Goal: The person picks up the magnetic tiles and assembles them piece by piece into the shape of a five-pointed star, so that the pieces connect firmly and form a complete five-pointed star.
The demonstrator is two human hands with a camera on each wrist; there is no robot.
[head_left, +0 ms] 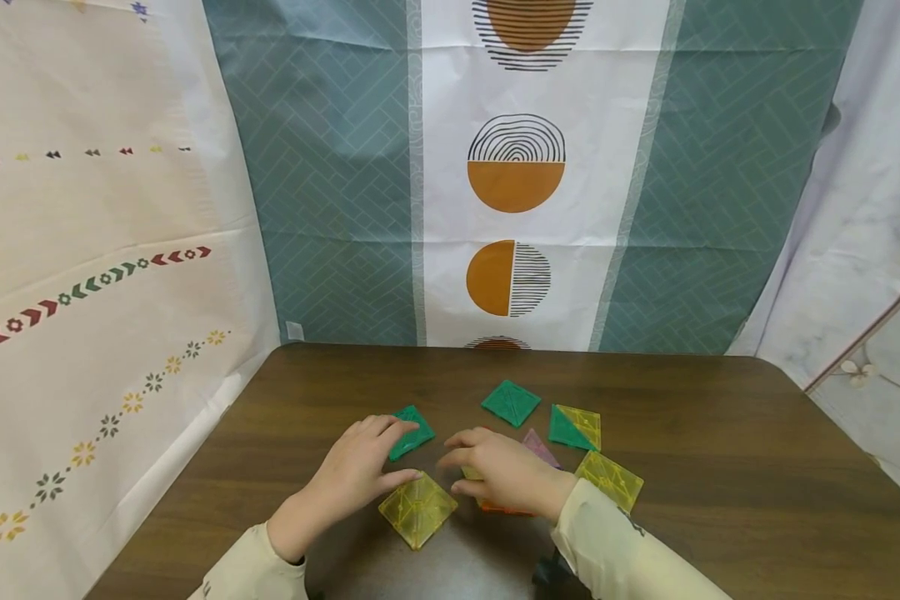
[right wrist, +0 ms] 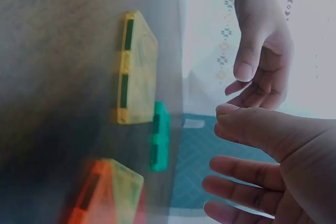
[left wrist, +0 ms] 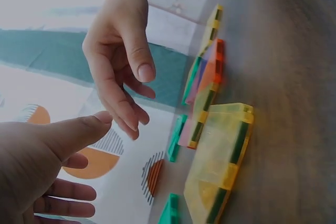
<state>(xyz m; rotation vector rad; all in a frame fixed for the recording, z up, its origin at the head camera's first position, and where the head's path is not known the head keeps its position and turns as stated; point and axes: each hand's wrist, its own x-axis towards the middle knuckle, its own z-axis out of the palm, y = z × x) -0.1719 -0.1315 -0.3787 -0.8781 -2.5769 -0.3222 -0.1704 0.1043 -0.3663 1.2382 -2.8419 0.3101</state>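
Currently | left hand point(head_left: 351, 473), right hand point(head_left: 506, 469): grips relaxed, empty | two all-green tiles point(head_left: 512, 404) | one yellow tile point(head_left: 418, 512) between hands

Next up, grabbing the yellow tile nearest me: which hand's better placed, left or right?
Probably your left hand: it's empty and, in the head view, its thumb overlaps that yellow tile. Your right hand, also empty, partly covers the orange tile there.
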